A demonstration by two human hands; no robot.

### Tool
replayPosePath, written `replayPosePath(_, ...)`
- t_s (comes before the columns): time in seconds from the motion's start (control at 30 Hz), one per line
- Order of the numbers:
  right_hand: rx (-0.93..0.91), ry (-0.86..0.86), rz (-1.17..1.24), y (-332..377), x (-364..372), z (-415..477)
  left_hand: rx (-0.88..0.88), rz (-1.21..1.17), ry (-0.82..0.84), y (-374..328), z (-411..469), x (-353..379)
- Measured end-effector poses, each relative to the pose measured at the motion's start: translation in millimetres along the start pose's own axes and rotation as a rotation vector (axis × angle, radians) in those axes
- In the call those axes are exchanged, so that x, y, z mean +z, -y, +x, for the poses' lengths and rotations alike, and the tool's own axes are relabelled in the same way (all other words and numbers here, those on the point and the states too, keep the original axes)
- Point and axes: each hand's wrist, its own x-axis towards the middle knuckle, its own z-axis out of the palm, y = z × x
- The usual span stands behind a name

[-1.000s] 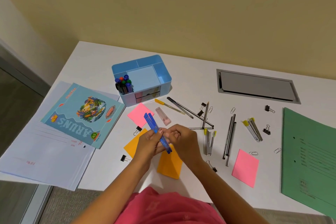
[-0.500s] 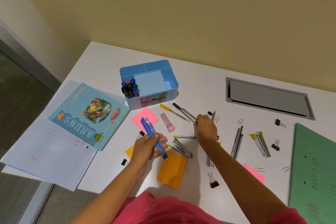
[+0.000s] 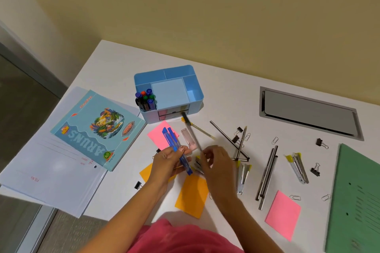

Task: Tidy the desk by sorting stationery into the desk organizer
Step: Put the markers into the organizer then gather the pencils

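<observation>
blue notebook (image 3: 96,129) reading "ARUN'S", yellow "NEW" tag, green "65" badge

organizer (image 3: 151,116): light blue, upright on bench, markers (image 3: 145,98) standing in front-left compartment | blue pens (image 3: 171,139): bundled, tilted, gripped in left hand (image 3: 166,162) | black-capped pen (image 3: 190,129): slanted (outline blurred), pinched by right hand (image 3: 218,164)

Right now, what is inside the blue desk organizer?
Capped markers stand in the front-left compartment of the desk organizer; no other open compartment shows any item. The front drawers' contents cannot be made out; the blurred pen in the right hand crosses them.
</observation>
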Motion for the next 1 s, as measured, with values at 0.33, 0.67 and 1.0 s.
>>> replayPosePath(0.33,-0.108,0.203,-0.03,-5,13,-3,0.053,0.014,0.061,-6,3,3)
replayPosePath(0.67,-0.04,0.06,-0.209,-29,6,64,0.022,-0.031,-0.019,-7,9,-6)
replayPosePath(1.0,-0.04,0.224,-0.503,-42,23,79,0.0,-0.044,-0.024,-1,7,-15)
